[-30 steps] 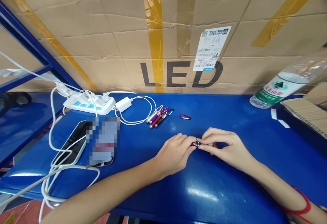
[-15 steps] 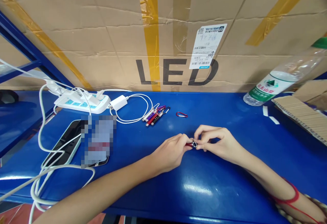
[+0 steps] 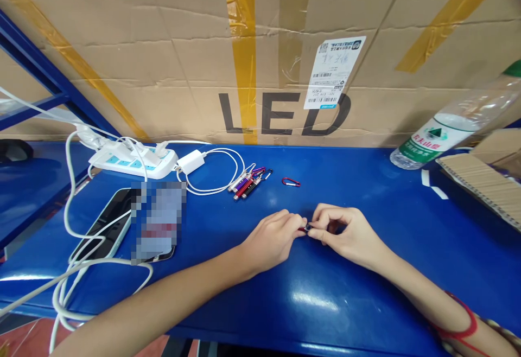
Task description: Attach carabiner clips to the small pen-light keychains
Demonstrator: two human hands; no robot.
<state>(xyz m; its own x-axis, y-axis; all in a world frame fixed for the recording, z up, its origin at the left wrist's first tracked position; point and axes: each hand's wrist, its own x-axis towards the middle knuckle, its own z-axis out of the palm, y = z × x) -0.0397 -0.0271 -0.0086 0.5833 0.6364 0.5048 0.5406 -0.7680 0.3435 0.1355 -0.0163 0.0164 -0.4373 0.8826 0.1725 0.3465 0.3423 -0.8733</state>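
My left hand [image 3: 273,242] is closed around a small red keychain flashlight [image 3: 302,229], most of it hidden by the fingers. Its dark, metal-rimmed end [image 3: 307,228] pokes out to the right. There my right hand [image 3: 345,235] pinches with thumb and forefinger at that end; whether a tiny separate part is between the fingertips I cannot tell. Beyond the hands a red carabiner clip [image 3: 291,182] lies alone on the blue table. To its left is a small pile of keychain flashlights [image 3: 246,184] in red, purple, black and silver, with clips attached.
A white power strip [image 3: 132,161] with plugs and a white adapter [image 3: 191,161] is at the back left. Two phones [image 3: 101,224] lie among loose white cables [image 3: 69,205]. A tilted water bottle [image 3: 435,134] and an open cardboard box [image 3: 480,186] are at right. A large carton [image 3: 183,64] stands behind.
My right hand's thumb and forefinger have closed in on the flashlight's end, covering the open metal rim that faced me before. The view has shifted slightly; the table items lie as before.
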